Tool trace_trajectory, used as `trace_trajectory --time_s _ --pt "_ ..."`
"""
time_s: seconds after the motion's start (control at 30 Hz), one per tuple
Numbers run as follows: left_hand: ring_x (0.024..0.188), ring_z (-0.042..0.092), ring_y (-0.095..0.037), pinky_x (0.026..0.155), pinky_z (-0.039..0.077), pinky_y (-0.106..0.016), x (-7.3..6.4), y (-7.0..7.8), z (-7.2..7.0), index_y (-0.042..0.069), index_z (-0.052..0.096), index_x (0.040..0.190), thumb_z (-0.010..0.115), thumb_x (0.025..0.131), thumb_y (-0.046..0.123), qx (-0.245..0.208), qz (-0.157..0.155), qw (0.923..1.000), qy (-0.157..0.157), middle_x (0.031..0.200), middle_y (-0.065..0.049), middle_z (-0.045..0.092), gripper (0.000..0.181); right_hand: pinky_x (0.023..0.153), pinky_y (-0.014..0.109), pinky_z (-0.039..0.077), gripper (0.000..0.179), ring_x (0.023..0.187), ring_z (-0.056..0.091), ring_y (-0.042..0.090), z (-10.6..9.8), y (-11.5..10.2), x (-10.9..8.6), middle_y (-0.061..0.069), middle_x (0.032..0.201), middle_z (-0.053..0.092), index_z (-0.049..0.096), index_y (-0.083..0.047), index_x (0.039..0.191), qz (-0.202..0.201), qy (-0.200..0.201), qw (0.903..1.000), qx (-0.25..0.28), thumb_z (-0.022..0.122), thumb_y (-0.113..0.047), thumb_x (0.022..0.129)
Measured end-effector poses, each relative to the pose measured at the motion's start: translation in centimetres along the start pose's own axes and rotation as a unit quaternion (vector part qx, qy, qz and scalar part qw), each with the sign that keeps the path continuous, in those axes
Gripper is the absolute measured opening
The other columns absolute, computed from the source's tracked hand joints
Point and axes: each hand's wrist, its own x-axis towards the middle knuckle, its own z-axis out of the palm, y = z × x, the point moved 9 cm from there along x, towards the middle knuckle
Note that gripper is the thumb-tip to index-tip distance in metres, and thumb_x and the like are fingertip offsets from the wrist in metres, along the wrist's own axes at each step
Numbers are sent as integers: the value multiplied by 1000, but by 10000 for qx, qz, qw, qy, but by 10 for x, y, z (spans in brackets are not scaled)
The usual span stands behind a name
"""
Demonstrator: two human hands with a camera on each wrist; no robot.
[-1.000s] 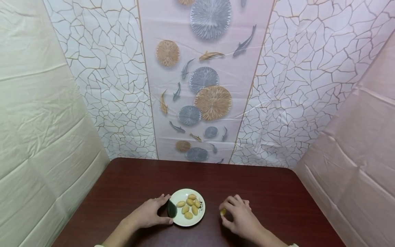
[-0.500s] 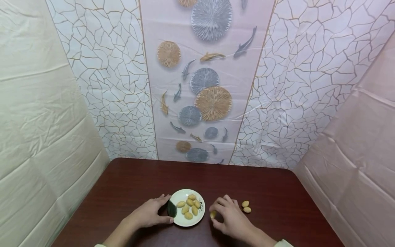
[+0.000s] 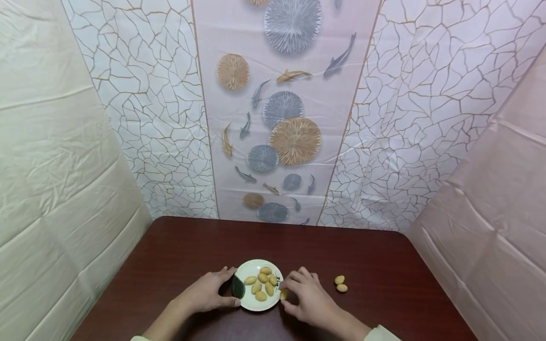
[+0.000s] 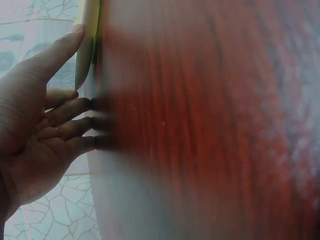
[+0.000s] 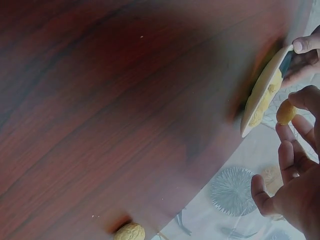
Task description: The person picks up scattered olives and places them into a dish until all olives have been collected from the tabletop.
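A white plate (image 3: 249, 302) with a dark green patch at its left rim bears several small yellow oval nut-like pieces (image 3: 261, 296). My left hand (image 3: 206, 291) holds the plate's left side, thumb at the near rim and index finger at the far rim. Just right of the plate, my right hand (image 3: 308, 296) pinches another yellow oval nut-like piece (image 5: 286, 113) between thumb and fingertips. In the head view this piece overlaps the right rim. The right wrist view shows it beside the plate's edge, with the other fingers loosely bent.
Two more yellow pieces (image 3: 340, 284) lie close together on the dark red-brown table (image 3: 384, 265), right of my right hand. One wrinkled piece (image 5: 130, 232) shows at the bottom of the right wrist view. Patterned cloth (image 3: 294, 142) hangs behind the table.
My right hand has moved left to the plate's right edge, carrying the pinched piece. Two pieces on the table came into sight behind it. The left hand and plate have stayed put.
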Motion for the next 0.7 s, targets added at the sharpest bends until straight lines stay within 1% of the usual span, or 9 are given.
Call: trace_trajectory --time_s 0.13,0.27,0.47,0.7 --pt "154 51 -52 121 45 -71 0 1 -1 0 49 164 88 89 61 23 13 10000 46 164 -38 49 104 84 37 40 20 96 44 3 3 1 2 -13 111 71 80 -21 111 80 -90 9999 20 89 -22 93" --pt "155 50 -51 121 44 -71 -1 3 -1 -2 49 164 88 89 59 -67 -17 10000 -5 164 -37 49 104 83 37 40 21 96 44 3 6 1 3 -13 111 72 80 -21 112 123 -90 9999 67 89 -22 93" --pt "157 49 -51 122 43 -71 -2 3 0 -3 49 164 88 90 59 -92 -55 9999 -19 165 -36 49 104 83 37 41 25 97 45 4 8 -3 7 -12 108 71 79 -20 113 27 60 10000 5 90 -21 91" --pt "156 50 -50 122 44 -71 -1 2 -2 -1 50 164 89 89 59 -53 -75 10000 22 165 -35 50 104 84 39 42 24 98 48 4 12 -7 12 -12 110 72 78 -21 111 -34 81 10000 -44 91 -22 90"
